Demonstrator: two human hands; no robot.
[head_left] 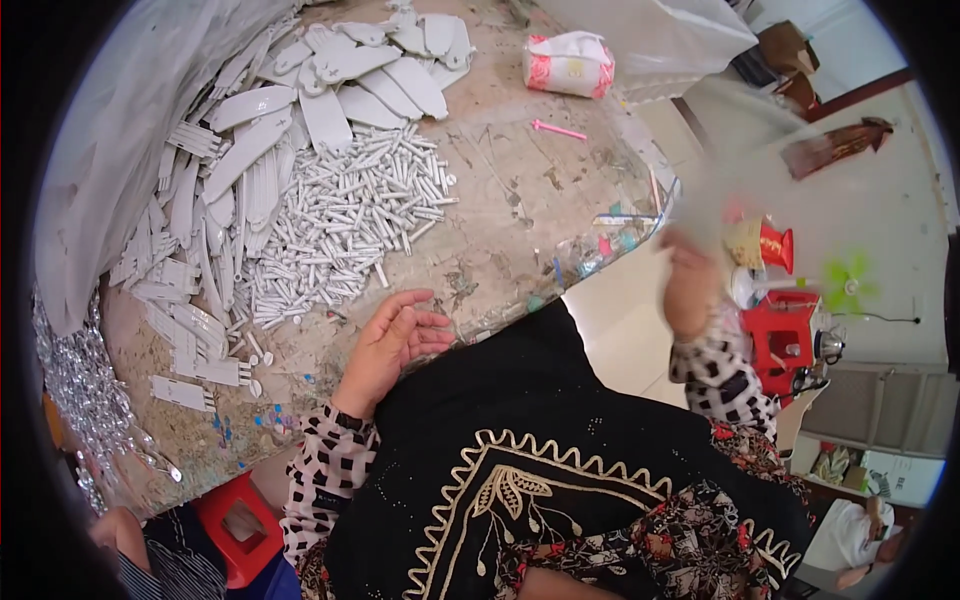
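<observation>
My left hand (393, 345) rests at the table's near edge, palm turned inward and fingers loosely apart, with nothing seen in it. Just beyond it lies a heap of short white plastic rods (345, 215). Behind and left of the rods are piled flat white blade-shaped plastic pieces (350, 60). Several white pronged plastic pieces (183, 392) lie at the left near side. Off the table's right edge, my right hand (692, 285) is raised and smeared by motion. A pale blur hangs above its fingers; I cannot make out what that is.
The worn table (490, 170) bears a pink stick (558, 130) and a tissue pack (568, 66). Plastic sheeting (120, 130) borders the left. Silvery strips (90, 390) hang near a red stool (238, 525). Another red stool (780, 335) stands right; people sit at both lower corners.
</observation>
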